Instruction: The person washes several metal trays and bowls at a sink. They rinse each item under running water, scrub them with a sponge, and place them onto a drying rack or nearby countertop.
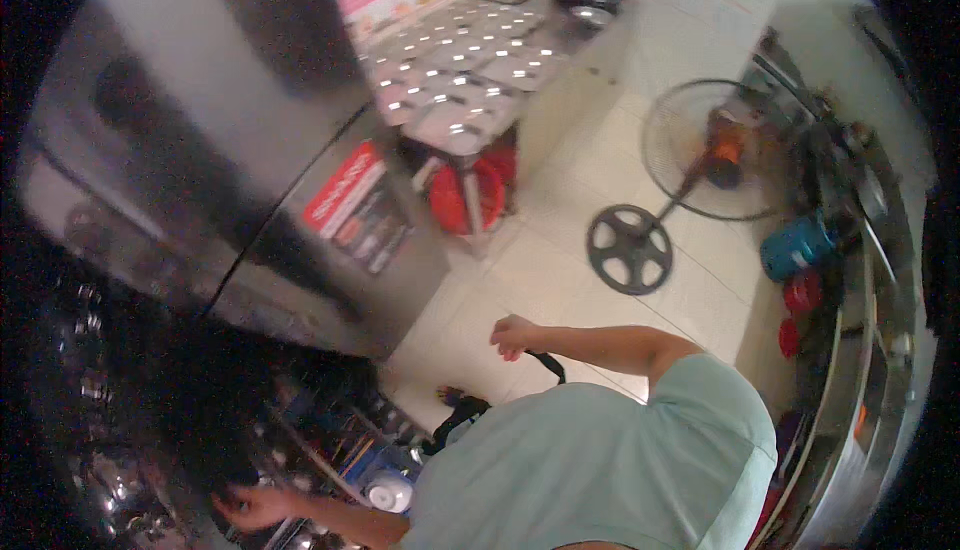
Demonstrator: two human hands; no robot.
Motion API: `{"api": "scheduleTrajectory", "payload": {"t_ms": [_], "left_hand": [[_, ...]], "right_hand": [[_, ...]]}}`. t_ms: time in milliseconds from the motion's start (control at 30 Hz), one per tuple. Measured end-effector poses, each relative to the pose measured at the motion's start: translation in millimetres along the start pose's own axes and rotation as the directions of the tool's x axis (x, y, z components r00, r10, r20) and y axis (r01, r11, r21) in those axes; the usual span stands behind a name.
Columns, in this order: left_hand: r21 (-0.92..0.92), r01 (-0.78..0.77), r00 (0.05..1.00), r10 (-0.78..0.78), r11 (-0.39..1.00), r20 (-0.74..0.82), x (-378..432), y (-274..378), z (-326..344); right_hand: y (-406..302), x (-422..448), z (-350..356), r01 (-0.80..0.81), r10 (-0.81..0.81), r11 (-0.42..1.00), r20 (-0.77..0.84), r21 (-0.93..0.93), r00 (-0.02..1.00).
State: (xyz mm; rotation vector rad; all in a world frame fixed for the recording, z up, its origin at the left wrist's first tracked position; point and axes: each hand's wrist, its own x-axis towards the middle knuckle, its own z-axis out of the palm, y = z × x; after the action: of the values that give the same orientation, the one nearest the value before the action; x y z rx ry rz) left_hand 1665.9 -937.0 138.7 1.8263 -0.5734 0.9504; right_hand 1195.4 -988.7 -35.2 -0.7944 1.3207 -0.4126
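My left hand (255, 506) reaches out at the lower left, beside a dark area with several shiny metal vessels (120, 486). Blur and shadow hide whether its fingers hold anything. Near the middle of the view, my right hand (516, 336) hangs over the tiled floor with its fingers loosely curled. Nothing shows inside it. A black strap (551, 366) shows just below that wrist; what it belongs to is unclear. Close to my left forearm is a white round object (388, 491), possibly a bowl, near blue items on what looks like a rack.
A dark refrigerator (225, 137) bearing a red label stands at the left. Beyond it are a table with a shiny patterned top (465, 70) and a red tub (466, 194) beneath. A pedestal fan (630, 250) stands on the floor, with a blue container (796, 248) and cluttered shelving (870, 310) to the right.
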Motion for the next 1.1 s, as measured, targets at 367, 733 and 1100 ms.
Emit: {"api": "scheduleTrajectory", "payload": {"t_ms": [367,733,1100], "left_hand": [[-0.759,0.464,-0.537,0.826,0.456,0.168,-377.9,322.5,-150.4],[-0.915,0.4,-0.881,0.299,0.056,-0.367,-570.5,450.6,-208.2],[-0.61,0.78,-0.607,0.071,-0.142,-0.792,-802.8,567.1,-568.8]], "right_hand": [[270.7,-259.1,-107.0,0.387,0.318,0.54,-0.607,0.747,0.728],[425.8,-353.4,-134.3,0.79,0.707,-0.034,-0.544,0.612,0.452],[468.4,-537.0,-259.6,0.953,0.857,0.159,-0.515,0.257,-0.004]]}}
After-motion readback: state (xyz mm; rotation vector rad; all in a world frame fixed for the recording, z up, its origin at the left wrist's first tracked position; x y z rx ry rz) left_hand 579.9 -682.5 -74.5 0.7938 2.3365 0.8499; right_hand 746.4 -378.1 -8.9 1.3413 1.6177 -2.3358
